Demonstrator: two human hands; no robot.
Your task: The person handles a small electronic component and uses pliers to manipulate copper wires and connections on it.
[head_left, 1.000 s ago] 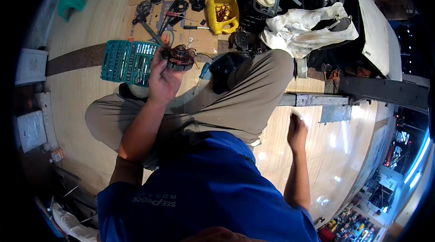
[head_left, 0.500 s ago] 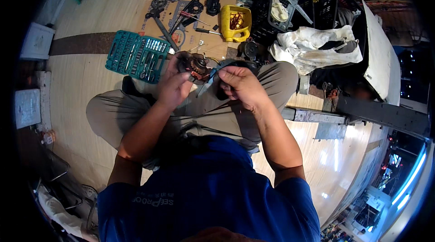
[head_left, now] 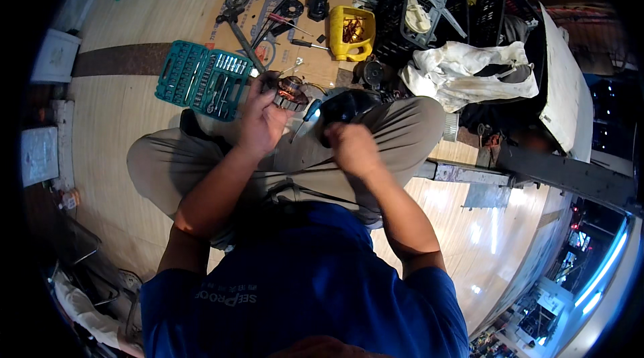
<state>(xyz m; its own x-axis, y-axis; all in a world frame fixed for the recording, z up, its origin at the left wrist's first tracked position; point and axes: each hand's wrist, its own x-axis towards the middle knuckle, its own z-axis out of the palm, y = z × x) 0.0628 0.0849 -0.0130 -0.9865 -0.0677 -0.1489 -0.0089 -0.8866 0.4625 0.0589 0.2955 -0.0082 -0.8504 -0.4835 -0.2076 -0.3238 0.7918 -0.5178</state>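
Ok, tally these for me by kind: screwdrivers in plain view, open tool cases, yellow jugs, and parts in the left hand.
Screwdrivers: 3 (red-handled one, dark-handled one, blue-handled one)
Open teal tool case: 1
Yellow jug: 1
Copper-wound part in left hand: 1
Total: 6

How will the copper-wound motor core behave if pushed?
The copper-wound motor core is probably heavy for its size: copper coils on a dark metallic body. Its round outline could let it roll on edge; exposed coils may scrape.

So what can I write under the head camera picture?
Left hand holding a round, copper-wound part near an open green tool case.
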